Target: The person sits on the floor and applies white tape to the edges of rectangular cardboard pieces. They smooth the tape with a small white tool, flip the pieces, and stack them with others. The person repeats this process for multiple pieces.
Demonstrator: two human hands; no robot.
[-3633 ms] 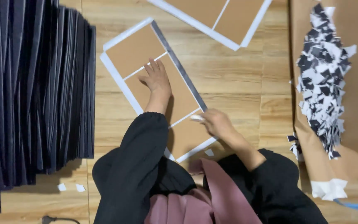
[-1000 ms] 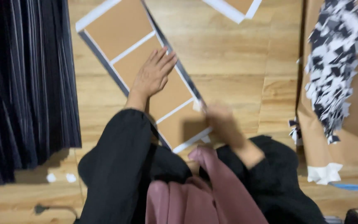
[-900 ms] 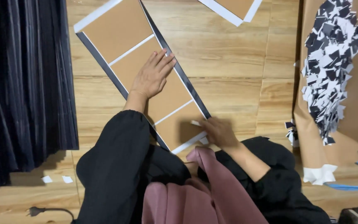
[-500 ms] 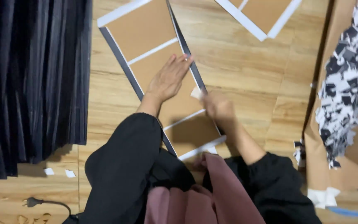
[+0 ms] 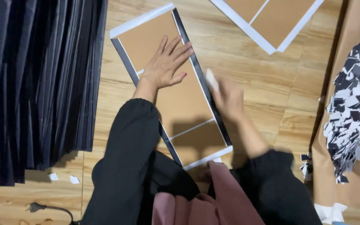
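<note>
- We press our left hand (image 5: 166, 63) flat, fingers spread, on the brown panel (image 5: 176, 98) to steady it.
- Our right hand (image 5: 228, 98), blurred, grips a small white piece (image 5: 211, 80) at the panel's right edge.

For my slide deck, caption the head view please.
Left hand flat on brown board; right hand rubs its dark edge strip.

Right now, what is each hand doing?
Left hand: open, flat on the brown board.
Right hand: blurred, gripping a small white thing at the board's edge.
</note>
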